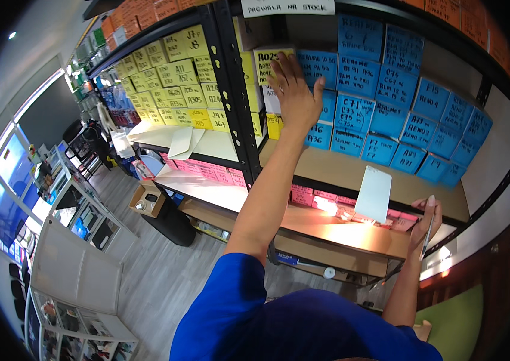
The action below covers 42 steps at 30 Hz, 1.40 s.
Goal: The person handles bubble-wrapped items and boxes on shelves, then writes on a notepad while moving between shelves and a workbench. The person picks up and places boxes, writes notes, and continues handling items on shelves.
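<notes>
My left hand (296, 93) is raised to the upper shelf, its fingers stretched out over the front of a yellow-labelled box (265, 58). Whether the fingertips press on the box or hover just before it, I cannot tell. Blue-labelled boxes (357, 77) with handwriting are stacked to the right of that hand. Low on the right, my right hand (426, 219) is closed round a slim pale pen (427, 237), close to the shelf's front edge. Between my hands, a white sheet of paper (374, 195) lies over the edge of the shelf board (321, 168).
A black perforated shelf post (231, 90) divides the rack. Left of it stand more yellow-labelled boxes (176, 72) and loose white papers (185, 142). Pink-labelled boxes (207, 171) sit lower down. A black bin (173, 222) with an open carton (148, 200) stands on the floor. Glass display cases (80, 325) are at left.
</notes>
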### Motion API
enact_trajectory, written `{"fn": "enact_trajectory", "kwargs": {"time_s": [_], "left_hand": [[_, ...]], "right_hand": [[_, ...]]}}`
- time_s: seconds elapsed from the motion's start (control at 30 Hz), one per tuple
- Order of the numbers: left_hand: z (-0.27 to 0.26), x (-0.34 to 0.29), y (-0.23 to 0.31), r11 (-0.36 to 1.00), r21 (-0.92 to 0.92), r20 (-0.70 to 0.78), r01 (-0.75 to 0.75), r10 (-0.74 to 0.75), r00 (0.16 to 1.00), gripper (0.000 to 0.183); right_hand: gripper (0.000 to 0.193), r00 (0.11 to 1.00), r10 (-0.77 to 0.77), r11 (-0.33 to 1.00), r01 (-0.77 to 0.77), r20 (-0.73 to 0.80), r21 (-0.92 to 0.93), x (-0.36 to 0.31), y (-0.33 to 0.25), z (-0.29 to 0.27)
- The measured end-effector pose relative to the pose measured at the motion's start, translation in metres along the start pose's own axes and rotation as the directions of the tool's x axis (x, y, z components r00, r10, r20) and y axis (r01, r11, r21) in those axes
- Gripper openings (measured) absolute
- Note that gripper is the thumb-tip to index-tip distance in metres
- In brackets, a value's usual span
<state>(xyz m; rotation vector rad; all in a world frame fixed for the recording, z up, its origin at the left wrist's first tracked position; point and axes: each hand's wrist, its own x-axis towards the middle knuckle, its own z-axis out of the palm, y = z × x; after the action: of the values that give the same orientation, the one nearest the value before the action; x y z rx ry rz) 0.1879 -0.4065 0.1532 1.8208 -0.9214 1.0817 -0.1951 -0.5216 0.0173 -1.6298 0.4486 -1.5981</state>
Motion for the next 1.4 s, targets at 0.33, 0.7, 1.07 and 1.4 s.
{"fn": "enact_trajectory", "kwargs": {"time_s": [0.33,0.7,1.07,1.4], "left_hand": [[-0.138,-0.149,-0.019,0.715,-0.698,0.109,0.025,0.072,0.991,0.061],[-0.195,-0.399,-0.052,0.341,-0.098,0.994,0.935,-0.014,0.110,0.032],[-0.212,-0.322,-0.072,0.596,-0.271,0.942,0.756,0.004,0.335,0.051],[-0.251,-0.418,0.023,0.575,-0.318,0.887,0.754,0.461,0.023,0.049]], "right_hand": [[0.050,0.970,0.236,0.964,-0.241,-0.059,-0.110,-0.079,-0.030,-0.004],[0.071,0.662,0.745,0.666,-0.744,0.081,-0.052,-0.096,-0.062,0.059],[0.041,0.849,0.505,0.832,-0.527,0.155,0.174,-0.149,-0.040,0.076],[0.049,0.790,0.611,0.787,-0.613,-0.051,-0.067,-0.384,-0.190,-0.001]]}}
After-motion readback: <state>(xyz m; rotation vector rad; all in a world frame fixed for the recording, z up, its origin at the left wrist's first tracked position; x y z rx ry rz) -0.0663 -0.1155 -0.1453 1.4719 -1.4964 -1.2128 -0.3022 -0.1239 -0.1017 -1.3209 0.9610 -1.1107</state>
